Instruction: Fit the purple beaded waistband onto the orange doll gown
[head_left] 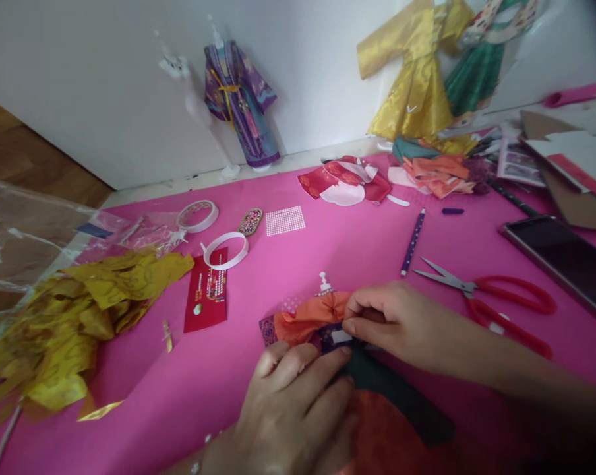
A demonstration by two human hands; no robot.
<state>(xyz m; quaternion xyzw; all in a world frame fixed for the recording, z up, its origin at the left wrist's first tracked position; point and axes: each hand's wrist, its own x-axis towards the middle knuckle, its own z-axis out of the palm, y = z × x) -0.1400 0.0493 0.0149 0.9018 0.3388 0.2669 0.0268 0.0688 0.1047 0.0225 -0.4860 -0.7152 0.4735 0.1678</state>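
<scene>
A small doll dress [310,316] with orange puffed top, patterned purple trim, a dark green strip [391,386] and an orange skirt [384,435] lies on a doll-sized form, whose white neck peg [323,282] sticks out above the collar. My left hand [298,402] is closed over the lower left of the dress, fingers curled together on the cloth; its thumb is hidden. With thumb and forefinger, my right hand [399,323] pinches the dress at the right of its waist. Between the hands, a small white strip [341,337] lies on the dark trim.
Red-handled scissors [469,285], a dotted pen [413,242] and a phone [565,264] lie to the right. Tape rolls [198,216], a red card [194,303] and yellow cloth [80,323] are at left. Dressed forms, one in purple [243,112], stand along the back wall.
</scene>
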